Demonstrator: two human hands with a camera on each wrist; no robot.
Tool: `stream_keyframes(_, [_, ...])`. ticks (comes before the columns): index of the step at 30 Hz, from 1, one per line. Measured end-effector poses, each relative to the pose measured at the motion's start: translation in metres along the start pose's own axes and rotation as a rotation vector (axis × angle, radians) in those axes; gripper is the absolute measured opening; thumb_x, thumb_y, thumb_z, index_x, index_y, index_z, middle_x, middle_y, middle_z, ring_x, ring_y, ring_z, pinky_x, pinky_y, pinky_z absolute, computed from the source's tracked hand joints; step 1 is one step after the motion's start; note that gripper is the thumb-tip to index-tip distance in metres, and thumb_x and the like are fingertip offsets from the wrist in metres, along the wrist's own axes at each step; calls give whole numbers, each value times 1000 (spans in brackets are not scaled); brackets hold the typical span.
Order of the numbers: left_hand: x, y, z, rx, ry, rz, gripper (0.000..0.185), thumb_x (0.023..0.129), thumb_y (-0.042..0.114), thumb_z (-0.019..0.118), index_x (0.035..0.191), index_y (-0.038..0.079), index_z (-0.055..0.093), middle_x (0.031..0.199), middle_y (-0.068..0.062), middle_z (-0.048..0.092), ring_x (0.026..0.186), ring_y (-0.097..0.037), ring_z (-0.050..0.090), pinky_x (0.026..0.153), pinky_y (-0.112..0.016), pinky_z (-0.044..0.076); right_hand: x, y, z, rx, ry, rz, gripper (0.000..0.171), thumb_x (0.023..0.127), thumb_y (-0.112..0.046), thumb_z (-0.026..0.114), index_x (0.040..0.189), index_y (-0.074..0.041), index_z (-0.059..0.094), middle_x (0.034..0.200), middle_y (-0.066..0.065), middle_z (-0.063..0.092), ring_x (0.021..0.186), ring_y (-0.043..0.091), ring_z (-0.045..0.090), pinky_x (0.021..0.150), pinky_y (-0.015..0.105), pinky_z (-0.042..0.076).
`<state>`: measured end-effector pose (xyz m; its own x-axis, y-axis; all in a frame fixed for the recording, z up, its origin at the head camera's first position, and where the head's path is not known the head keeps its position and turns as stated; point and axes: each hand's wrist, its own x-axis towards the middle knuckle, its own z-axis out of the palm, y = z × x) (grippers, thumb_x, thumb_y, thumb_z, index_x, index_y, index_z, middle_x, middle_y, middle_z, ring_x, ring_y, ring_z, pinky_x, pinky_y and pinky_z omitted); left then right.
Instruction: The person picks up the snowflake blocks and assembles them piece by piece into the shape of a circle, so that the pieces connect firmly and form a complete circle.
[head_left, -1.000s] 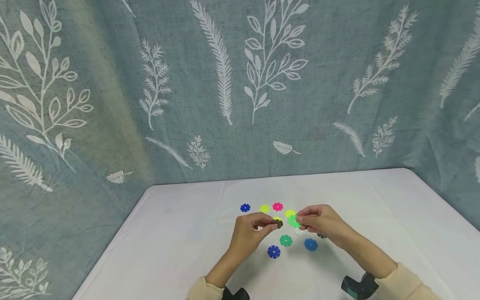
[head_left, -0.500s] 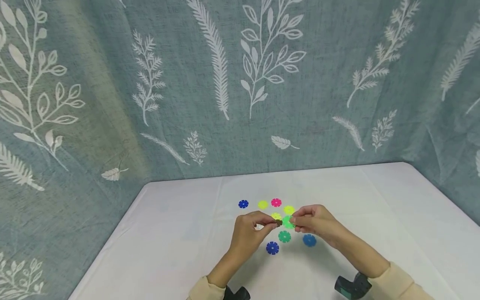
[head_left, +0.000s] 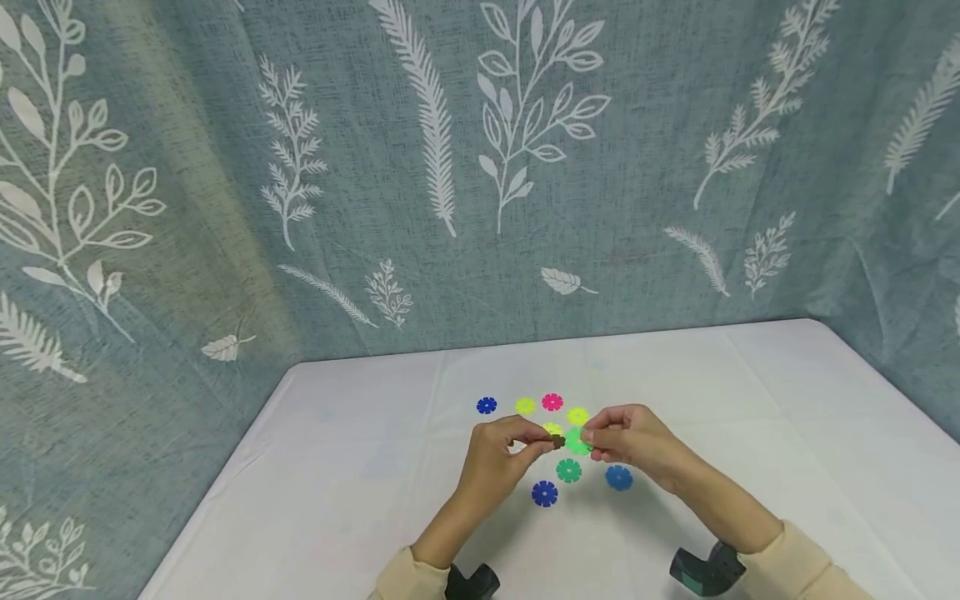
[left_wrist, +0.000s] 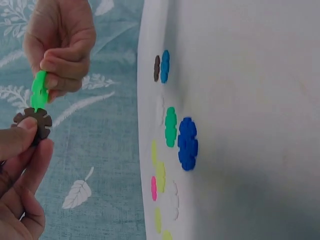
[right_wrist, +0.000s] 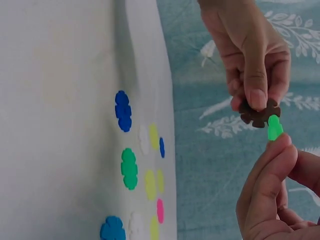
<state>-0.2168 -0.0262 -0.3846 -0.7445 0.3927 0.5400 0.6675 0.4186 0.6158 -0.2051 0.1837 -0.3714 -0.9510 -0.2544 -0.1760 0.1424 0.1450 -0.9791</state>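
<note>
Left hand pinches a brown notched plastic disc — flat, gear-edged. Right hand pinches a bright green disc, edge-on, touching the brown one above the white counter.

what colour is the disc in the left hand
Brown, clearest in the left wrist view.
</note>
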Motion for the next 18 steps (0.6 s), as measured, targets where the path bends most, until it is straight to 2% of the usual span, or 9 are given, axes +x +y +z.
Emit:
stream_keyframes(7, [1, 2, 1, -7, -1, 2, 6, 74, 10, 74, 80, 8, 73, 77, 0, 72, 70, -7, 64, 67, -26, 52, 2, 2, 0, 3, -15, 6, 25, 87, -17, 61, 95, 6, 59, 74, -1, 61, 63, 7, 57, 67, 21, 52])
stream_keyframes(15, [1, 1, 7, -8, 29, 61, 4, 74, 8, 73, 77, 6, 72, 75, -3, 71, 69, -9, 65, 64, -23, 52, 5, 3, 3, -15, -10, -8, 25, 87, -15, 62, 96, 8, 58, 75, 3, 62, 63, 9, 58, 66, 22, 53])
stream_keyframes(18, [-1, 0, 7, -2, -7, 40, 4, 75, 8, 73, 78, 5, 73, 75, -3, 71, 69, -8, 64, 65, -24, 52, 8, 5, 4, -59, -4, -31, 27, 86, -15, 63, 97, 9, 59, 74, 4, 62, 62, 10, 58, 67, 24, 54])
